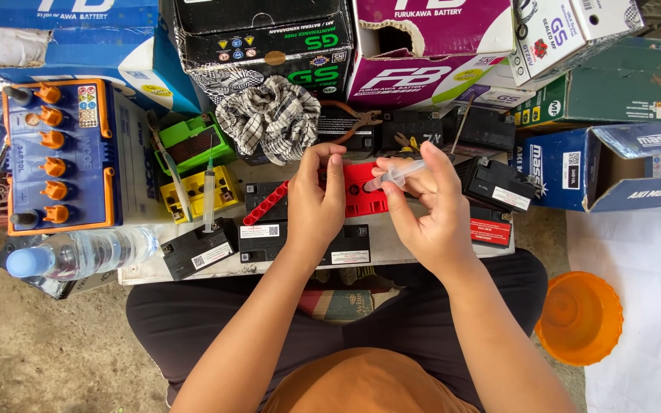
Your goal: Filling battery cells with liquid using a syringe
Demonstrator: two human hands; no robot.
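A low, crowded worktop sits on bare ground, with battery cartons stacked along its far edge. At its centre the left hand has its grip closed round a red battery top, steadying it. The right hand pinches a clear syringe, tip aimed at the red piece from 3 o'clock. Judging by this, filling is under way, not finished. A red cap strip lies off at 9 o'clock, and black batteries wait below. Further out: a second syringe, a blue battery with orange caps, a water bottle at 8 o'clock and an orange bowl at 4 o'clock.
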